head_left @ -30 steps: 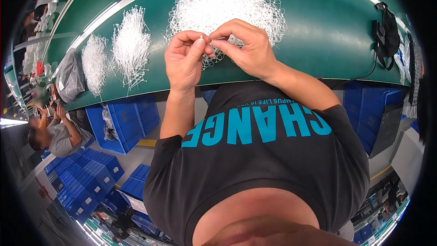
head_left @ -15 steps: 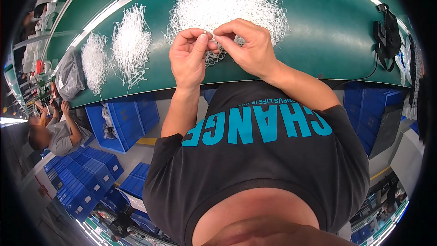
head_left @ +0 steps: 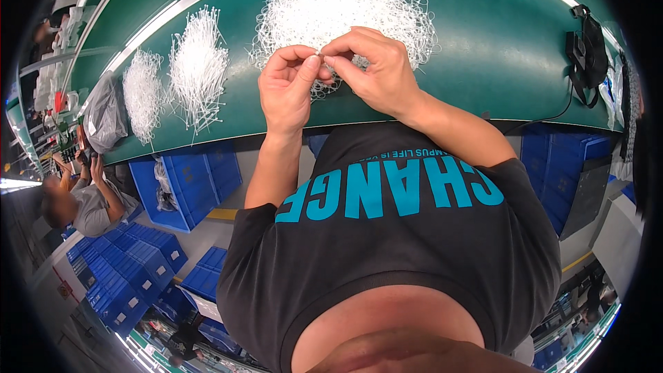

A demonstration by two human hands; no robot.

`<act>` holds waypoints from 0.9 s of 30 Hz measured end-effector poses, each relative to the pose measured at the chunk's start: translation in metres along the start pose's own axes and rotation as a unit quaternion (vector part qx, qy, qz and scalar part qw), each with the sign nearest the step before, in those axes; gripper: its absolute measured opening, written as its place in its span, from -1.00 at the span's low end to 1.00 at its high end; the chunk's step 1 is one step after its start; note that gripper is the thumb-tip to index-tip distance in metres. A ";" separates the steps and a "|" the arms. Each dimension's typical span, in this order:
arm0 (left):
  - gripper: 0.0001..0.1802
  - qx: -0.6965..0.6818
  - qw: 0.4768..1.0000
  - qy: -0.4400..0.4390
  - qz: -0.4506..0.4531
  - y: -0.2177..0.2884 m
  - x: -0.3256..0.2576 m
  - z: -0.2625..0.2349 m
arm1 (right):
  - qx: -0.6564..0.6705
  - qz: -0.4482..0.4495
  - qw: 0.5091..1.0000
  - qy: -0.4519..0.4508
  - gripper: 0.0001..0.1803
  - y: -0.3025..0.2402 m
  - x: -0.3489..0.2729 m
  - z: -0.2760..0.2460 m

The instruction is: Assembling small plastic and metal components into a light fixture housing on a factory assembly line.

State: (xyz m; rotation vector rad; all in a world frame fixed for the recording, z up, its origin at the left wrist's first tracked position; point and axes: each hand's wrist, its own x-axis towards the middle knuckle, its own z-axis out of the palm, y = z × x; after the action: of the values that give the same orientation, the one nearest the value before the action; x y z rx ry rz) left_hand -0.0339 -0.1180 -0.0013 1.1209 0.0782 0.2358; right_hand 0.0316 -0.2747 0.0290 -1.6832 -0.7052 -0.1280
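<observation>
A worker's left hand (head_left: 289,90) and right hand (head_left: 373,69) meet fingertip to fingertip over the near edge of a green workbench (head_left: 483,48), both pinched shut on a thin white plastic tie (head_left: 320,57) held between thumbs and forefingers; the piece is too small to make out in detail. Directly behind the hands, a large tangled heap of white ties (head_left: 338,3) spreads across the bench. To the left lie two sorted bundles of straightened ties, one larger (head_left: 199,65) and one smaller (head_left: 143,91), side by side but apart, with a grey plastic bag (head_left: 103,114) just beyond them at the bench's edge. A black strap (head_left: 587,55) rests at the far right. Blue plastic crates (head_left: 186,179) stand beneath the bench, where another person (head_left: 83,204) sits
</observation>
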 end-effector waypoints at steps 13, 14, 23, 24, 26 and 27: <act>-0.88 0.001 1.000 -0.006 0.010 -0.005 0.001 0.003 | 0.042 0.021 0.999 -0.011 -0.89 0.001 -0.002 -0.001; -0.88 0.000 1.000 -0.005 0.010 -0.005 0.001 0.004 | 0.036 0.021 0.999 -0.022 -0.89 0.001 -0.002 -0.002; -0.88 0.048 0.998 0.004 0.045 -0.005 -0.001 0.007 | 0.053 0.025 0.998 -0.019 -0.80 -0.001 -0.003 -0.001; -0.87 0.061 0.997 0.004 0.045 -0.004 -0.002 0.007 | 0.053 0.026 0.998 -0.019 -0.80 -0.001 -0.003 -0.002; -0.87 0.073 0.996 0.004 0.045 -0.003 -0.002 0.007 | 0.071 0.036 0.997 -0.025 -0.77 0.000 -0.003 -0.002; -0.88 0.084 0.995 -0.005 0.045 -0.002 -0.001 0.006 | 0.071 0.037 0.996 -0.025 -0.77 0.002 -0.003 -0.003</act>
State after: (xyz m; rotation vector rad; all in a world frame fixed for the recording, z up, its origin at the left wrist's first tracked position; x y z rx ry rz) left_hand -0.0337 -0.1242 -0.0008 1.2949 0.0398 0.3084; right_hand 0.0309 -0.2787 0.0267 -1.5781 -0.6732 0.0160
